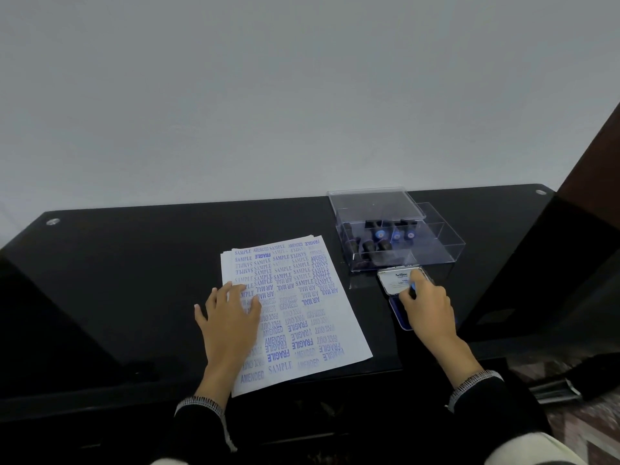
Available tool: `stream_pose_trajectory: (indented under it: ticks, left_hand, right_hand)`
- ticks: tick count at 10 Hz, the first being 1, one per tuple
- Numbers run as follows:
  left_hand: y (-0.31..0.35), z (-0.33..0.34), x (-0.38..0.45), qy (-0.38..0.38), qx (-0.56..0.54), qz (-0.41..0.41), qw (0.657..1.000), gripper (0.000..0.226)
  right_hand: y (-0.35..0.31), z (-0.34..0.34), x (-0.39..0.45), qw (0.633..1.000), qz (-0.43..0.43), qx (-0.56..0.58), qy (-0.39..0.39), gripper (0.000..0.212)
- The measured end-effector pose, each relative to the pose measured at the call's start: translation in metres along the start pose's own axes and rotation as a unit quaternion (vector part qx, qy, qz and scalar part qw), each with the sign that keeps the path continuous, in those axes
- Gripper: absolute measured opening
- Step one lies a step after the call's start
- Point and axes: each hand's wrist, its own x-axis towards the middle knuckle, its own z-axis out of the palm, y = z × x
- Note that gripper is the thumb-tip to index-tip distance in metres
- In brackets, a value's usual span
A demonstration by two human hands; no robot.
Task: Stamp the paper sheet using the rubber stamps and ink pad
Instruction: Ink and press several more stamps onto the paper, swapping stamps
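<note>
R hand (425, 302) grips stamp (413, 290) on ink pad (399, 313); paper (302, 297) lies just left, L hand (231, 317) flat on it.

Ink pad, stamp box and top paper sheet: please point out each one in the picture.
Ink pad (396, 313): head view, on the blue inked surface left of the right hand.
Stamp box (436, 250): head view, on the clear front right compartment.
Paper sheet (335, 330): head view, on its right half.
</note>
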Motion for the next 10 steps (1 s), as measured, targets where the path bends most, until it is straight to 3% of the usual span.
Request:
stream_pose_trajectory:
  ticks: [2,4,7,10]
  left_hand:
    - [-0.0014,0.0012,0.0001,0.004,-0.002,0.002,1.0,0.041]
    - [-0.0013,0.0017,0.0005,0.004,-0.003,0.003,1.0,0.042]
    - [-0.0013,0.0019,0.0007,0.004,-0.002,0.0,1.0,0.042]
    - [-0.0013,0.0015,0.0012,0.002,-0.004,-0.001,1.0,0.042]
  right_hand:
    - [0.0017,0.0007,0.0018,1.0,0.01,0.014,0.001,0.009]
    - [-0.0011,0.0036,0.0008,0.998,-0.026,-0.049,0.01,0.013]
    - [0.0007,-0.0006,0.0023,1.0,-0.005,0.004,0.001,0.013]
    - [-0.001,0.0024,0.0017,0.999,-0.028,-0.043,0.01,0.007]
